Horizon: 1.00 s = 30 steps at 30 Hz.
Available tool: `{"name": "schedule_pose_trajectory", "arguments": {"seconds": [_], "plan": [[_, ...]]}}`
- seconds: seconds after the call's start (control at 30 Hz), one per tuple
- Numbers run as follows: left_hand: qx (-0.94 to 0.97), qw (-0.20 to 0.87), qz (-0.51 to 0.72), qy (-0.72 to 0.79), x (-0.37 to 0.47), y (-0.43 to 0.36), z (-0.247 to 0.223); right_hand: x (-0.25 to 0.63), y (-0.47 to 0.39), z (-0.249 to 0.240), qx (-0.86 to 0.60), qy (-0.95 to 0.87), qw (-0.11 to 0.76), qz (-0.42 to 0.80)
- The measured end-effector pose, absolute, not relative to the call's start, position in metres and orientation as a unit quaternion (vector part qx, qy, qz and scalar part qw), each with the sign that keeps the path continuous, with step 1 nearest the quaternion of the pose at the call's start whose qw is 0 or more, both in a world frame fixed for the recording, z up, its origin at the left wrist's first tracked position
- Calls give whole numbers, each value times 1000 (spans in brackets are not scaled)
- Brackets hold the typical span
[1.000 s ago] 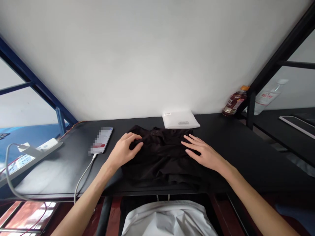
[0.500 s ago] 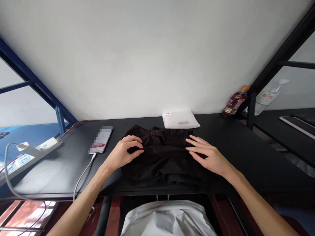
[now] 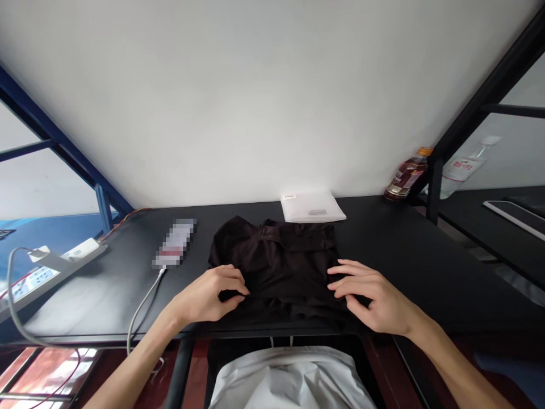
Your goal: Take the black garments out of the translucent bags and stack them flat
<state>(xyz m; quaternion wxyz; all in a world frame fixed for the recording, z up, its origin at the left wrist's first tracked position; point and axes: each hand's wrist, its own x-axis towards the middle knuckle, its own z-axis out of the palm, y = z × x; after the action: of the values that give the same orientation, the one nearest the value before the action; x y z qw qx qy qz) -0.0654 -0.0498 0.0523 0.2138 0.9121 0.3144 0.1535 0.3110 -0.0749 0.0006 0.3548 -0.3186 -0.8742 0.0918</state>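
Observation:
A wrinkled black garment [image 3: 289,267] lies on the black desk in front of me, with a raised, folded band along its far side; its exact kind is unclear. My left hand [image 3: 219,292] is at the near left part of it, thumb and fingertips pinched together on the cloth. On the opposite side my right hand [image 3: 374,295] rests its fingertips on the right edge, fingers stretched and apart, gripping nothing. The near edge of the cloth blends into the dark desktop.
White papers [image 3: 313,207] lie against the wall behind the garment. A phone [image 3: 175,243] on a charging cable [image 3: 142,301] is to the left, by a power strip [image 3: 51,272]. A brown drink bottle [image 3: 406,176] and a clear bottle [image 3: 462,170] stand at right by the metal frame [image 3: 434,187].
Both hands have moved toward me, down the garment's sides. The crosswise fold between them has moved nearer, and more of the upper cloth now shows flat.

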Motion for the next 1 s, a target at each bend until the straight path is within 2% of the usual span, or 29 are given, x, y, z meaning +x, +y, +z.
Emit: {"name": "schedule_pose_trajectory", "arguments": {"seconds": [0.2, 0.37, 0.6, 0.83, 1.0], "plan": [[904, 232, 197, 299, -68, -54, 60, 310, -79, 8, -310, -870, 373, 85], [912, 242, 148, 298, -63, -51, 64, 309, -81, 13, -309, -873, 359, 114], [887, 143, 206, 387, -48, -10, 72, 313, -54, 19, -356, -840, 406, 45], [916, 89, 103, 378, -25, 38, 62, 325, -12, -2, -451, -844, 289, -34], [917, 157, 123, 345, -14, 57, 55, 326, -2, -1, -469, -826, 315, -7]]}}
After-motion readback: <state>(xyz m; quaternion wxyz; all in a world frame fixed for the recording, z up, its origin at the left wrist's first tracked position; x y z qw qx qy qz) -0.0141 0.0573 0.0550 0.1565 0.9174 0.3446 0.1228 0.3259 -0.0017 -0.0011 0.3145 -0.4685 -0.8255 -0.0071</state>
